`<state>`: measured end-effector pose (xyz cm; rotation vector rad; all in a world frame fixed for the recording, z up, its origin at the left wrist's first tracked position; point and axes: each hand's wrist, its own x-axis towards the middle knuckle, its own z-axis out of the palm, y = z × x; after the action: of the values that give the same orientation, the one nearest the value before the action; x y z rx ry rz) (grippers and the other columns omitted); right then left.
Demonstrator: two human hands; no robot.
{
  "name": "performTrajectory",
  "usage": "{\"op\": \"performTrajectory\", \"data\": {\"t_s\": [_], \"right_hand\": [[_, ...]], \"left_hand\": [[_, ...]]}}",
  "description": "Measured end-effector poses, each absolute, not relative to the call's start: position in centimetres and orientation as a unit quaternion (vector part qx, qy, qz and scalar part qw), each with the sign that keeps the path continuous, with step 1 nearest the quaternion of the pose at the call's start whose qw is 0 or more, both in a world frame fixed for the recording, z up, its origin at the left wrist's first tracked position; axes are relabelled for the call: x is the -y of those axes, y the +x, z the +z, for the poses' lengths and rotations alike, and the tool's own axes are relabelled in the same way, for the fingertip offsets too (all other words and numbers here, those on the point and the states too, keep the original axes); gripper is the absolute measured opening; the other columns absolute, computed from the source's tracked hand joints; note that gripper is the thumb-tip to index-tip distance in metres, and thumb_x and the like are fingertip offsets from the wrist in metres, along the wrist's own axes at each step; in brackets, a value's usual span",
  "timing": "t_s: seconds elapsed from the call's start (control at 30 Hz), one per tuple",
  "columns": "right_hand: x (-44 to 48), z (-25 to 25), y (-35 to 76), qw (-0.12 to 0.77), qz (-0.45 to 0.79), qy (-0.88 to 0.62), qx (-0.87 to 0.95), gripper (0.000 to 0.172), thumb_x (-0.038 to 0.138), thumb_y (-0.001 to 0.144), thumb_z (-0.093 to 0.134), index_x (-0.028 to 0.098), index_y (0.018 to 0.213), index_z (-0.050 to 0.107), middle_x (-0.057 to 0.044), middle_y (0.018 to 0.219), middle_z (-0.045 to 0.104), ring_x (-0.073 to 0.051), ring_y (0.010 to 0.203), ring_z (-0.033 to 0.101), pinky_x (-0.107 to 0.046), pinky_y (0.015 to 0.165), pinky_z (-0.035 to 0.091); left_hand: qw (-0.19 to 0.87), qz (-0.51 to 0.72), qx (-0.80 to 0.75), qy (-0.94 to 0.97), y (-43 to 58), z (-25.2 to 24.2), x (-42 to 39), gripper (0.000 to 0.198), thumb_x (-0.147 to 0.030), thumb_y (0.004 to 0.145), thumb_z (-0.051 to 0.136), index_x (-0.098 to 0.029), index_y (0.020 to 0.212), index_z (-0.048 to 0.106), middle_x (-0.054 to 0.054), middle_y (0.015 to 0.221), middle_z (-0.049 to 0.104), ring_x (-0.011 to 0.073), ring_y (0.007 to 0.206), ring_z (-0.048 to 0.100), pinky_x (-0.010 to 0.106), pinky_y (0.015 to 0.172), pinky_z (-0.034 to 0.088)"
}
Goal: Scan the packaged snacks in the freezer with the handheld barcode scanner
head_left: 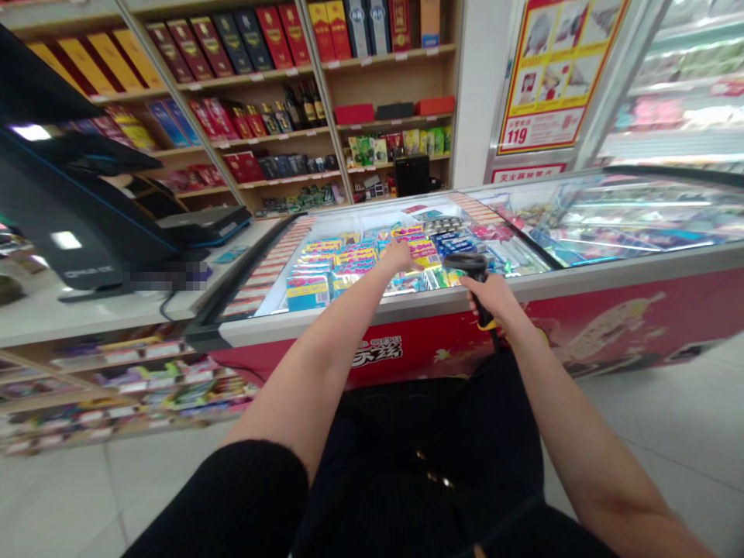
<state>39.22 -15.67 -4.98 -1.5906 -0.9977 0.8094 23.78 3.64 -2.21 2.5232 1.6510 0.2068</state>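
Note:
My left hand [400, 254] is closed on the left edge of a yellow and pink packet [425, 254], above the chest freezer [238, 332]. Similar bright packets [337, 263] lie in rows inside the freezer, left of that hand. In my right hand [494, 296] is a black and yellow handheld barcode scanner [482, 304], gripped by its handle. The scanner's head points left, towards the packet, and a small gap seems to separate them. Below the scanner, its cable runs down along the freezer's red front.
At the left, a dark checkout terminal [87, 209] stands on a white counter [35, 322]. Shelves [267, 139] with boxes and bottles line the back wall. The freezer's glass top [633, 213] extends right, with more packets beneath. A fire notice [558, 77] hangs behind it.

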Motion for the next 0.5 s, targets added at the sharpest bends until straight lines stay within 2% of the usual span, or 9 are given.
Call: {"op": "performTrajectory", "data": {"t_s": [0.1, 0.27, 0.4, 0.5], "right_hand": [[15.6, -5.1, 39.2, 0.523, 0.339, -0.661, 0.419, 0.025, 0.027, 0.088, 0.067, 0.018, 0.07, 0.051, 0.003, 0.047, 0.054, -0.01, 0.031, 0.048, -0.021, 0.032, 0.041], [15.7, -4.9, 38.9, 0.52, 0.339, -0.662, 0.42, 0.024, 0.024, 0.088, 0.065, 0.018, 0.07, 0.052, 0.003, 0.047, 0.054, -0.01, 0.031, 0.048, -0.021, 0.031, 0.041], [15.9, -4.6, 38.8, 0.511, 0.335, -0.667, 0.426, 0.024, 0.024, 0.089, 0.065, 0.018, 0.069, 0.053, 0.002, 0.047, 0.055, -0.011, 0.032, 0.05, -0.022, 0.032, 0.042], [15.9, -4.4, 38.8, 0.504, 0.337, -0.675, 0.421, 0.025, 0.025, 0.088, 0.066, 0.018, 0.068, 0.053, 0.002, 0.045, 0.055, -0.012, 0.031, 0.049, -0.022, 0.032, 0.042]], "left_hand": [[0.067, 0.092, -0.573, 0.812, 23.7, -1.8, -3.4, 0.095, -0.048, 0.063, 0.088, -0.012, 0.139, 0.045, 0.026, 0.153, 0.039, 0.0375, 0.138, 0.045, 0.041, 0.11, 0.04], [0.145, 0.145, -0.543, 0.814, 22.9, -0.6, -2.2, 0.064, -0.02, 0.072, 0.081, -0.016, 0.129, 0.052, 0.013, 0.121, 0.067, 0.0255, 0.111, 0.066, 0.034, 0.094, 0.052], [0.227, 0.193, -0.53, 0.794, 22.1, 0.2, -1.3, 0.048, -0.01, 0.075, 0.073, -0.016, 0.119, 0.058, 0.009, 0.111, 0.069, 0.0208, 0.089, 0.07, 0.032, 0.076, 0.059], [0.263, 0.218, -0.512, 0.788, 21.6, 0.6, -1.0, 0.044, -0.005, 0.075, 0.069, -0.015, 0.117, 0.06, 0.008, 0.109, 0.067, 0.0181, 0.084, 0.069, 0.03, 0.07, 0.061]]}}
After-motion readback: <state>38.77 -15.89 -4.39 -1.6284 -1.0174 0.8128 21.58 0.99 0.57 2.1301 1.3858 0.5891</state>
